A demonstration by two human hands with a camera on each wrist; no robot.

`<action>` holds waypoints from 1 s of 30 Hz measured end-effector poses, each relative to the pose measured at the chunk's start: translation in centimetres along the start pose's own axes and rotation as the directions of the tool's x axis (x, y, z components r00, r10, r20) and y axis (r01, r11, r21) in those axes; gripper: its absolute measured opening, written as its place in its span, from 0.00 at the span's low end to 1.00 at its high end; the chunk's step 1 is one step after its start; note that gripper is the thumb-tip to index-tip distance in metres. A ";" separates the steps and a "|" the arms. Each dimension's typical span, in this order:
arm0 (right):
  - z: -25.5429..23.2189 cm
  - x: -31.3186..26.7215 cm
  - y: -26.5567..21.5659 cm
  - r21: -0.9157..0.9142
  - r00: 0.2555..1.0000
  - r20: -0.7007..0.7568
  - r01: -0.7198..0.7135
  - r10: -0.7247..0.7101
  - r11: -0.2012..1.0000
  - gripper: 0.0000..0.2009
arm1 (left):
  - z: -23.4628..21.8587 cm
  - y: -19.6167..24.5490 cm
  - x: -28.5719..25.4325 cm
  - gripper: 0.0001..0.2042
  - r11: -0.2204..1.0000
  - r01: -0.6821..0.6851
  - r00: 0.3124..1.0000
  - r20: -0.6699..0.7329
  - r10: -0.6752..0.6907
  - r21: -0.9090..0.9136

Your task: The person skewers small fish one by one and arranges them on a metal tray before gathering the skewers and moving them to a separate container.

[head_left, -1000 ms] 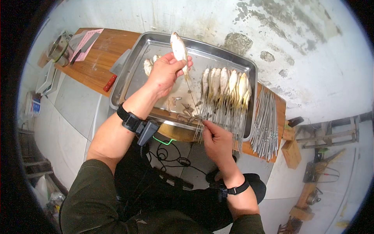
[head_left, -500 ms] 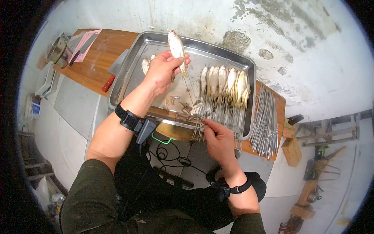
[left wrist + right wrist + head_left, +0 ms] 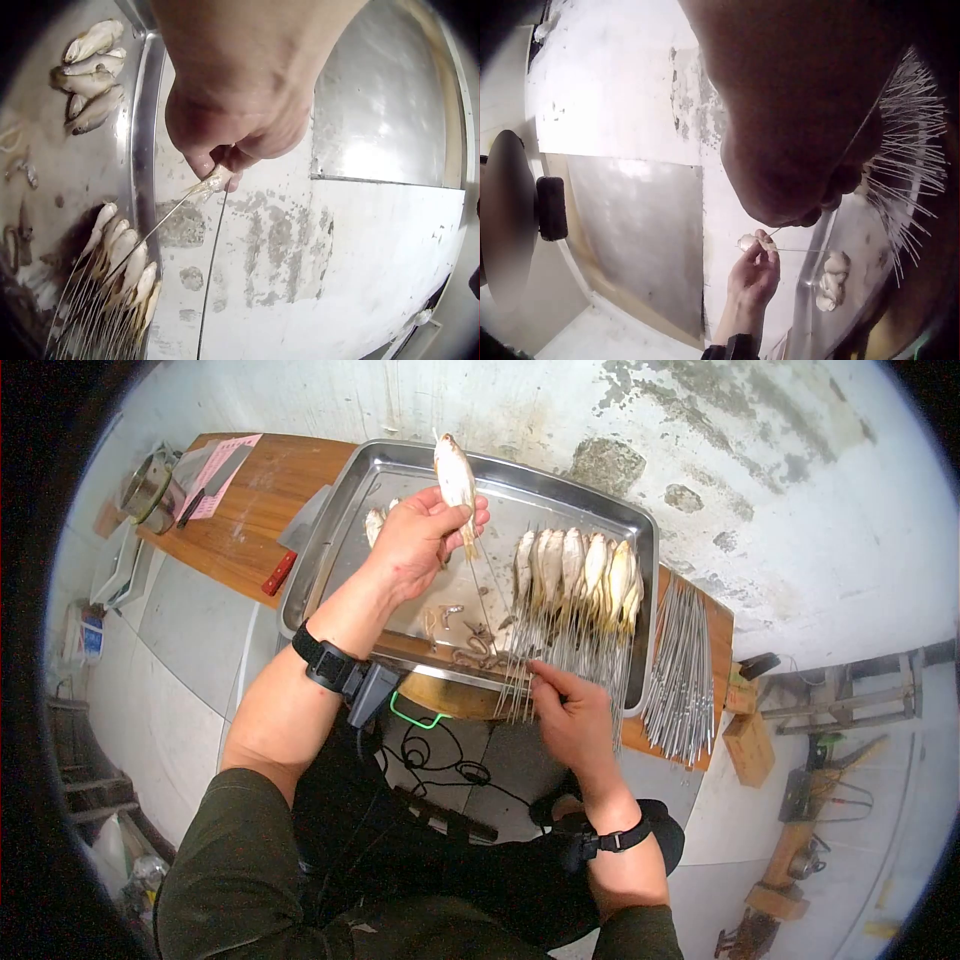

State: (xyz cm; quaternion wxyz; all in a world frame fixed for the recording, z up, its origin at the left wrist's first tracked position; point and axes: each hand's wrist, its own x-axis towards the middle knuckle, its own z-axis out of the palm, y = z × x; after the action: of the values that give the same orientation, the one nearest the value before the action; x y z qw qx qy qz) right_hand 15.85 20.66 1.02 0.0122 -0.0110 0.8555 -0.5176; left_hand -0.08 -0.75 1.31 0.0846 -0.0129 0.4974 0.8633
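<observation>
Above the steel tray (image 3: 335, 490), my left hand (image 3: 415, 545) holds a small silvery fish (image 3: 455, 470) upright, head up, fingers and thumb round its lower half. Two thin metal skewers (image 3: 211, 277) run out from its tail end in the left wrist view and spread apart. My right hand (image 3: 572, 715) is at the tray's near edge, thumb and forefinger pinching the lower end of one skewer. In the right wrist view the right hand (image 3: 795, 150) is dark and its fingertips are partly hidden. Beside it in the tray lies a row of skewered fish (image 3: 572, 560).
Unskewered fish (image 3: 94, 109) lie at the tray's left, and scraps (image 3: 470, 655) near its front. A bundle of skewers (image 3: 682, 680) rests on the wooden table right of the tray. A red-handled knife (image 3: 280, 573) and a cleaver (image 3: 215, 485) lie on the left.
My right hand has shifted slightly right, and the two skewers now stand further apart. The left hand with the fish has moved a little up and left.
</observation>
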 end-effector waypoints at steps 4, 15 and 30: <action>-0.3 0.1 -0.2 -0.047 0.999 -0.004 0.052 -0.053 0.998 0.11 | 0.1 0.1 -0.1 0.12 1.000 -0.020 1.000 -0.010 0.020 0.001; -0.4 -0.1 -0.5 -0.128 0.992 -0.021 0.125 -0.128 0.984 0.11 | 0.8 0.1 -0.4 0.10 0.999 -0.041 0.999 -0.017 0.041 0.020; 1.3 -0.3 -0.4 -0.052 0.995 -0.073 0.070 -0.073 0.996 0.11 | 0.6 -0.3 -0.2 0.10 0.996 -0.034 0.999 0.002 0.034 0.084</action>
State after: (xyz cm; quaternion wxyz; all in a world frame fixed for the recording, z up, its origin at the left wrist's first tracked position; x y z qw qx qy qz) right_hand 16.19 19.36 0.75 -0.0387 -0.0225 0.8669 -0.4965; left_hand 0.23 -0.11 1.42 0.0703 -0.0006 0.5333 0.8430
